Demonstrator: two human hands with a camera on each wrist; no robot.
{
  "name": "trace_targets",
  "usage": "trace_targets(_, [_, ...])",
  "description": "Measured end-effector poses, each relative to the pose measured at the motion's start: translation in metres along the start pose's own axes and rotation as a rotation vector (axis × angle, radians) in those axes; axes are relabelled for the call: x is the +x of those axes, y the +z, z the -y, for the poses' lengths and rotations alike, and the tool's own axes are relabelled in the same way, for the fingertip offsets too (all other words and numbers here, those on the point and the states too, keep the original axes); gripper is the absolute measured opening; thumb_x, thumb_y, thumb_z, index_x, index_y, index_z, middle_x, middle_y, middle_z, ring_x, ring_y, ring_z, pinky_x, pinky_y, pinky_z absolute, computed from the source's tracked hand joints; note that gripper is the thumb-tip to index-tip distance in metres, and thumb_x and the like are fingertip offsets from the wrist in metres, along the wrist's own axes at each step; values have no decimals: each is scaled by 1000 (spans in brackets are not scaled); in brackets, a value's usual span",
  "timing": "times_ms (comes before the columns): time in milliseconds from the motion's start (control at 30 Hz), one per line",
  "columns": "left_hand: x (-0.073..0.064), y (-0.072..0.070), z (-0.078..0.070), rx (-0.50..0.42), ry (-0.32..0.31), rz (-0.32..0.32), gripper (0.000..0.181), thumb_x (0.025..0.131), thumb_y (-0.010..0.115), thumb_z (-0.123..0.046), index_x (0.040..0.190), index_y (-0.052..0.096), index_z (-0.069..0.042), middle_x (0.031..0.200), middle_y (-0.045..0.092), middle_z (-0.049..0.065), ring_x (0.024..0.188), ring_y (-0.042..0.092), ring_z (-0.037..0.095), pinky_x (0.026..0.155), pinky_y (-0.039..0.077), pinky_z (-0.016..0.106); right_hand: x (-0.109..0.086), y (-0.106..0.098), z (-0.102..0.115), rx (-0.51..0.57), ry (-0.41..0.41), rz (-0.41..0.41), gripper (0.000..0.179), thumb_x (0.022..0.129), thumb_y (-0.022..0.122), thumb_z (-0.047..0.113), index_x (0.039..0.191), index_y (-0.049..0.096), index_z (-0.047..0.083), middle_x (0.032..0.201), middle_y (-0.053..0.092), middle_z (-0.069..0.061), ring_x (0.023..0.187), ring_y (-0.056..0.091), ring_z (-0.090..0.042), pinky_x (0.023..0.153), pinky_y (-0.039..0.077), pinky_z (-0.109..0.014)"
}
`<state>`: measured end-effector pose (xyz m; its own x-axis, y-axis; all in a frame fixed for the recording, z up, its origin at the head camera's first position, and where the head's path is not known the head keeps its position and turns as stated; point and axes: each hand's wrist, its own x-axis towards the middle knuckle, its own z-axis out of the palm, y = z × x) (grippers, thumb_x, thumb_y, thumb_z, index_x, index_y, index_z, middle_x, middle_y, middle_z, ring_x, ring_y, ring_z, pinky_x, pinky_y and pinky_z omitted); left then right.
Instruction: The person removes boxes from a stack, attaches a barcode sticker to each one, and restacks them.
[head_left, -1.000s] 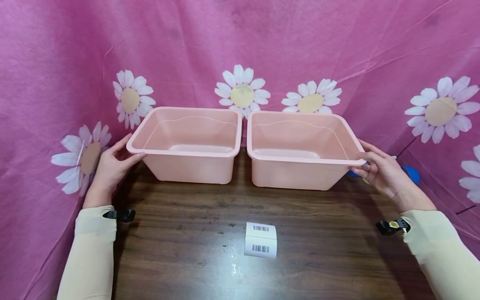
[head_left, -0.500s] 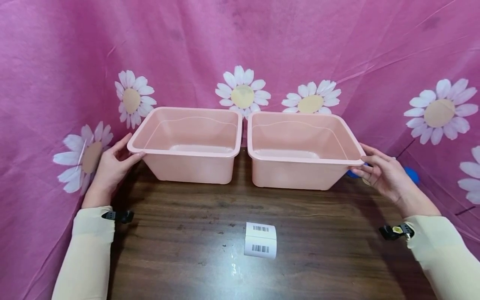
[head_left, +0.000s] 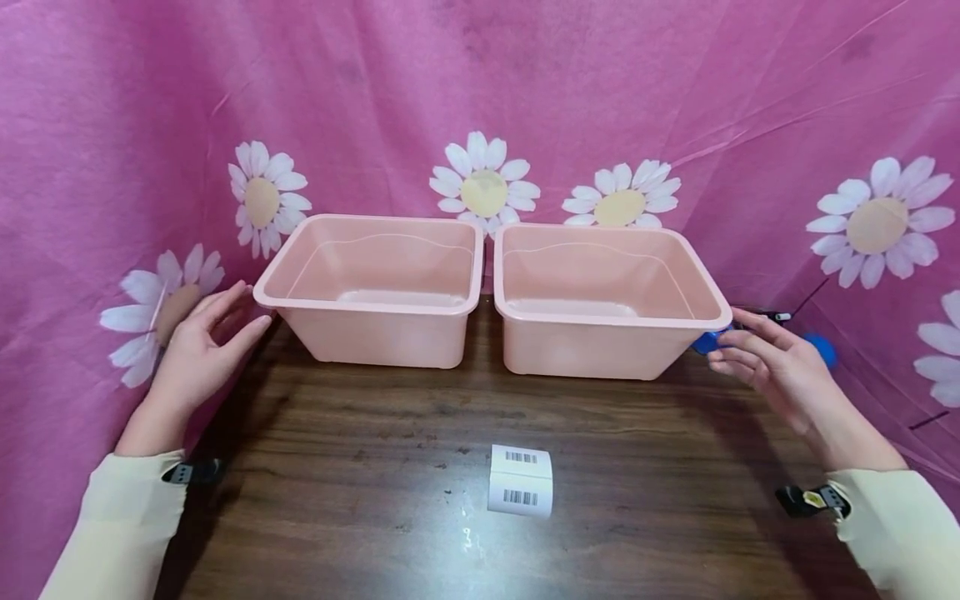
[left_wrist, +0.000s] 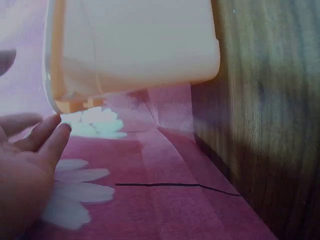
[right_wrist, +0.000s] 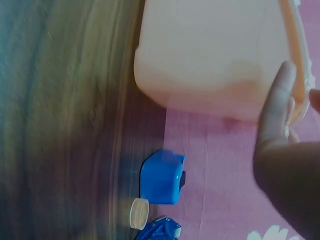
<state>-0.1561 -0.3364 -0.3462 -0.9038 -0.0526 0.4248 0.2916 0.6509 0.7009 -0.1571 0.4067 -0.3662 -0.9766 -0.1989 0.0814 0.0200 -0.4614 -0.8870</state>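
Two pale pink plastic bins stand side by side on the table, a narrow gap between them. At the outer end of the left bin [head_left: 378, 337] is my left hand [head_left: 197, 354], fingers and thumb spread. In the left wrist view its fingertips [left_wrist: 64, 129] are very close to the rim corner; I cannot tell if they touch. My right hand [head_left: 787, 367] is beside the outer corner of the right bin [head_left: 592, 350], fingers extended and holding nothing. The right wrist view has its thumb or finger [right_wrist: 281, 82] in front of the bin's rim, contact unclear.
A white strip with printed barcodes [head_left: 520, 481] lies on the brown wooden table [head_left: 360, 475]. Past the right bin sit a blue object [right_wrist: 161, 177], a small tan ring [right_wrist: 139, 213] and a crumpled blue item [right_wrist: 159, 229]. Pink flowered cloth [head_left: 390, 100] encloses the back and sides.
Both hands have let go of the bin rims and drawn outward and back toward me. The bins and the barcode strip have stayed in place.
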Motion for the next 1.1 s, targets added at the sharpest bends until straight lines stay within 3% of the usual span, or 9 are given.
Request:
trace_targets(100, [-9,8,-8,23,72,-76,66,100,84,-11,160,58,1,153,61,32,120,50,-27,103,38,-8,-11,5,-6,-84,23,-22,41,116,42,-7,138,70,13,106,84,-12,93,86,-28,82,72,-40])
trace_targets(200, [-19,21,-14,62,151,-134,63,95,87,-8,154,65,0,144,68,28,121,52,-22,105,36,-6,-21,12,-12,-186,69,-40,39,117,45,-3,140,69,19,106,83,-7,95,86,-24,82,72,-36])
trace_targets(267, [-25,32,-21,63,199,-131,62,92,87,-5,151,67,1,141,69,27,122,56,-13,107,35,-4,-27,19,-17,-250,93,-42,40,118,46,-1,142,68,23,107,83,-4,97,86,-21,83,72,-34])
trace_targets(433, [-36,61,-44,48,303,-65,67,87,88,2,150,67,1,138,72,24,127,66,26,113,33,-1,-38,36,-28,-311,117,-2,44,118,46,-2,143,71,24,109,83,-3,101,85,-19,86,71,-33])
trace_targets(500, [-43,73,-50,46,327,-9,65,88,88,0,150,67,0,139,73,22,127,68,36,115,33,1,-43,44,-32,-346,130,3,44,117,48,-1,141,73,25,111,83,-3,102,85,-18,87,71,-32])
trace_targets(600, [-55,93,-59,47,312,132,59,93,88,-9,148,68,-1,140,74,18,128,72,38,120,52,24,-50,59,-41,-420,160,-17,40,116,54,0,139,74,26,112,83,-1,103,84,-17,89,70,-32])
trace_targets(733, [-70,121,-73,55,307,328,44,101,84,-22,141,74,-6,133,77,10,118,76,31,98,68,49,-55,79,-57,-512,228,-62,33,114,62,3,141,72,17,111,83,-1,104,84,-16,92,70,-33])
trace_targets(900, [-88,159,-88,50,367,474,23,100,85,-24,117,81,-10,106,79,1,91,73,13,80,65,28,-55,93,-78,-651,348,-52,49,113,66,11,154,55,-13,115,85,-5,103,83,-14,92,70,-31])
trace_targets(1100, [-104,194,-112,-58,221,640,17,101,85,-28,98,82,-11,86,77,-5,73,63,-5,68,57,17,-60,104,-98,-684,422,21,53,112,68,15,150,55,-20,120,84,-13,102,82,-13,89,70,-29])
